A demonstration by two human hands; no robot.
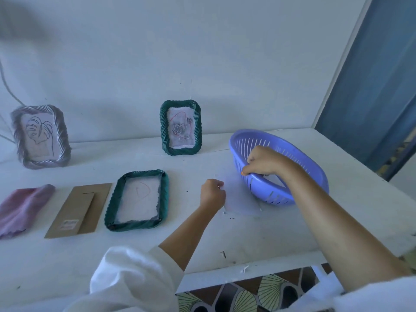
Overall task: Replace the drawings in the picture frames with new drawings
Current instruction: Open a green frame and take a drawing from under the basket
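White paper sheet (244, 200) flat on table (292, 233), right of centre. Left hand (212, 193) grip pinched on its left edge. Right hand (262, 162) grip clamped on purple basket (281, 192) rim, just beside the sheet. Open green frame (165, 194) flat mid-table. Cardboard backing (78, 210) and pink cloth (24, 208) toward the left edge. Upright green frame (163, 129) and grey frame (62, 136) along the back edge. Backing label unreadable.

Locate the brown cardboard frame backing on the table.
The cardboard backing lies flat left of centre on the table in the head view, between the pink cloth and the flat green frame.
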